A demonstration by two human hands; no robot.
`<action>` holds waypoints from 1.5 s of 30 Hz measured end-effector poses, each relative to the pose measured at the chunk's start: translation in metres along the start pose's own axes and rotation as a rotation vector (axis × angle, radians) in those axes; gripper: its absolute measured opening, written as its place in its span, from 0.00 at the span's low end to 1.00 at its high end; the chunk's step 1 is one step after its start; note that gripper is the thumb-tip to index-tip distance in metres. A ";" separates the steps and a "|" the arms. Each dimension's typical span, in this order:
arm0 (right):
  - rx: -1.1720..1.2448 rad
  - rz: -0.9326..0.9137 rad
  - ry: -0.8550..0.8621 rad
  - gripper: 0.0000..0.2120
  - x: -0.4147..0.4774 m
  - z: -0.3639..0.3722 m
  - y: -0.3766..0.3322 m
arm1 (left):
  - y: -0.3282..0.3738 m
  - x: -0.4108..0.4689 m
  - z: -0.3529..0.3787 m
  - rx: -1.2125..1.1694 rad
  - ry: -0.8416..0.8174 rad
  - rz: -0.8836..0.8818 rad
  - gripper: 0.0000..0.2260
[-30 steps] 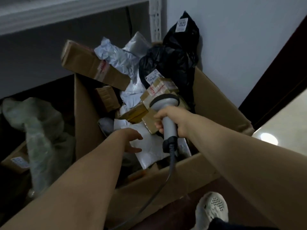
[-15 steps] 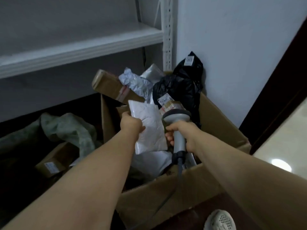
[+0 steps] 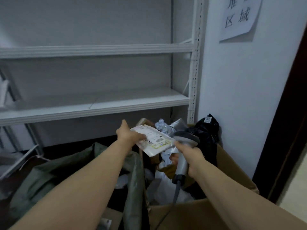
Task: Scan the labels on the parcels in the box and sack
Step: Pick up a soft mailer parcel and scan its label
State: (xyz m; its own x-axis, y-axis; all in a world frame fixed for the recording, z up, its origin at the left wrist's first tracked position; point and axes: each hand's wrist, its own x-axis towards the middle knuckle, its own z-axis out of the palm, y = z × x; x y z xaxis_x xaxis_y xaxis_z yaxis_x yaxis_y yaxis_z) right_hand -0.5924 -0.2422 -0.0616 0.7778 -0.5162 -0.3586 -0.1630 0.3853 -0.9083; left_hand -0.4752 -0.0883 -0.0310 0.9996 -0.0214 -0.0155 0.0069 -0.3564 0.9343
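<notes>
step: one parcel is up for scanning, judging by the pose.
left hand [image 3: 127, 135]: thumb and fingers pinch the left edge of the white parcel [image 3: 150, 150] and hold it above the box, tilted, printed face up.
label [image 3: 157, 140]: on the parcel's upper face. Barcode stripes are visible, the text is too blurred to read.
right hand [image 3: 192, 156]: fingers are wrapped fully round the handle of the scanner [image 3: 186, 137]. The trigger finger is hidden, so it's unclear whether it is pressed.
scanner: the head sits just beside the parcel's right edge, close to touching. Whether the window actually faces the label is unclear. Its cable [image 3: 176, 191] drops into the box.
box [image 3: 232, 165]: open cardboard, under and to the right of the hands. It holds a black bag [image 3: 206, 135], a crumpled silver mailer [image 3: 163, 127], white mailers [image 3: 159, 185] and a brown carton [image 3: 145, 121] at the back.
sack [image 3: 49, 180]: green, slumped left of the box and apparently against its wall. Contents are mostly hidden.
background: white shelf [image 3: 99, 103], paper sign [image 3: 239, 17] on the wall.
done: no count is possible, as no separate pile of finished parcels is visible.
left: probably most of it. The box looks full and neither hand is at the sack.
next: likely square the scanner window over the barcode and keep the mailer flat so the label doesn't curl.
</notes>
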 end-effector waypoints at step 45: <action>-0.364 -0.359 -0.232 0.09 -0.060 0.045 -0.001 | -0.015 -0.035 -0.105 -0.249 -0.014 -0.149 0.11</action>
State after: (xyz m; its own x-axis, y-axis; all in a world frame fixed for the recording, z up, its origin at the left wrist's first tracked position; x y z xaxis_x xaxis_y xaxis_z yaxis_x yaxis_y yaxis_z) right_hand -0.6118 -0.1776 -0.0300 0.9296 -0.3685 0.0060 -0.0306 -0.0933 -0.9952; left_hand -0.5077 0.0160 -0.0067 0.9868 0.0008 -0.1621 0.1611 -0.1160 0.9801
